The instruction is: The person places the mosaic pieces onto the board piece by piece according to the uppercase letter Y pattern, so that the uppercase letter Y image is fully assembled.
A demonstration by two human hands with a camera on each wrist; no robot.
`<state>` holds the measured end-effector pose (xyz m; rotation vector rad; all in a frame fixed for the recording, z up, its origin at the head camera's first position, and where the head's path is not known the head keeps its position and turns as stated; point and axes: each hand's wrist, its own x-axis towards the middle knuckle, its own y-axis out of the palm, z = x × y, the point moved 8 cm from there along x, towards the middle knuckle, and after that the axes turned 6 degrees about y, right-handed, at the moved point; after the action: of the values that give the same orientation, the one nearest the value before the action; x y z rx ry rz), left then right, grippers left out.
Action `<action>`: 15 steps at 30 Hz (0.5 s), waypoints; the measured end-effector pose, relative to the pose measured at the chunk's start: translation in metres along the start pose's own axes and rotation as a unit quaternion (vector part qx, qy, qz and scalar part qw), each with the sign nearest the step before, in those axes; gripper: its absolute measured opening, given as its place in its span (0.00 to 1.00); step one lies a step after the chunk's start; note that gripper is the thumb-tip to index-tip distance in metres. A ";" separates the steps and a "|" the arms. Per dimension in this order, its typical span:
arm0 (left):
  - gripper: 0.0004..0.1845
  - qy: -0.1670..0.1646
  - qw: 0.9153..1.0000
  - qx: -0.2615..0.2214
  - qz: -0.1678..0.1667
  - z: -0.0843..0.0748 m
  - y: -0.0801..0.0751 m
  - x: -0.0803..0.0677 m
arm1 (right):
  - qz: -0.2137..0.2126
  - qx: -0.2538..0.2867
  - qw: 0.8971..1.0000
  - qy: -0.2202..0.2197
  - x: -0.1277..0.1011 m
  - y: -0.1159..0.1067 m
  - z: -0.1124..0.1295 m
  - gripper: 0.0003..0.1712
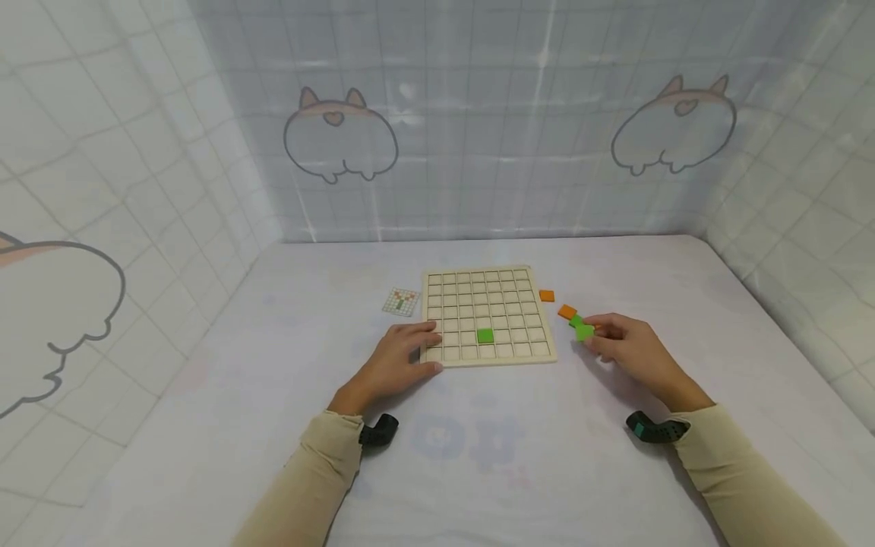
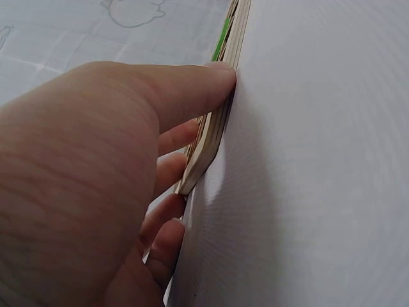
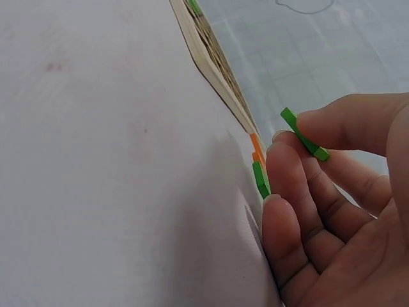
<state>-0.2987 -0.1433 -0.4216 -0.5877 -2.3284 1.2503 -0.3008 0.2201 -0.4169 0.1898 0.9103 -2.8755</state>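
A pale wooden grid board (image 1: 451, 354) lies flat on the table, with one green tile (image 1: 485, 336) in a cell near its front. My left hand (image 1: 399, 357) rests at the board's near-left corner, thumb against the front edge and fingers over the left side. Right of the board, my right hand (image 1: 632, 346) pinches a green tile (image 3: 297, 128) between thumb and fingertips, above the table. Beneath and beside those fingers lie another green tile (image 3: 260, 179) and an orange tile (image 1: 567, 311). A further orange tile (image 1: 547, 295) is beside the board's right edge.
A small pattern card (image 1: 400, 301) with a coloured grid lies left of the board. White cloth covers the table (image 1: 307, 304). Tiled-print curtains (image 1: 492, 152) with animal drawings hang behind and along both sides. Dark wrist bands (image 1: 656, 428) sit by the beige sleeves.
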 end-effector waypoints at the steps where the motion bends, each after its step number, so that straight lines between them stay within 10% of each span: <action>1: 0.29 0.000 1.000 0.000 0.002 0.000 0.001 0.000 | 0.001 0.004 1.000 0.002 0.000 0.000 -0.001 0.27; 15: 0.28 0.001 1.000 0.002 -0.001 0.001 0.002 0.002 | 0.048 0.065 0.997 0.000 0.006 0.020 0.005 0.29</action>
<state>-0.3002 -0.1422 -0.4236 -0.5857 -2.3239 1.2522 -0.3044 0.2005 -0.4249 0.2392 0.6930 -2.8458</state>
